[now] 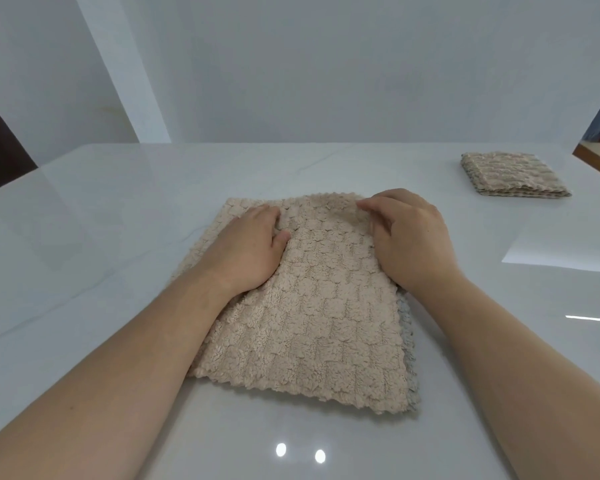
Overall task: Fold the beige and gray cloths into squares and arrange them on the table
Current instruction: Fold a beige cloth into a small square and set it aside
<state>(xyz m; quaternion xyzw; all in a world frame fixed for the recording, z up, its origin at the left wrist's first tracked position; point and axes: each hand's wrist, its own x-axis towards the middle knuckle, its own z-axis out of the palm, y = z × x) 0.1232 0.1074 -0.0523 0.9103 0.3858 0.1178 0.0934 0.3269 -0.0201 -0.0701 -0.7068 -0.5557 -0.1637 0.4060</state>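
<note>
Folding looks to be the step in hand, judging by both hands set on the far part of the cloth. The left hand lies on the cloth, fingers curled into the pile and thumb closing toward them, pinching a small ridge. The cloth lies in the middle of the table, beige side up, its far edge slightly raised between the hands. The right hand has bent fingers with their tips near that far edge. Its thumb is hidden, so I cannot tell whether it pinches or only presses. To fold well, both hands should take the far corners evenly and bring them to the near edge, matching the zigzag borders. A gray layer peeks out along the right side, so the layers sit a little offset and may want squaring first. Far right, well apart, sits a folded stack, which is no obstacle to the fold.
</note>
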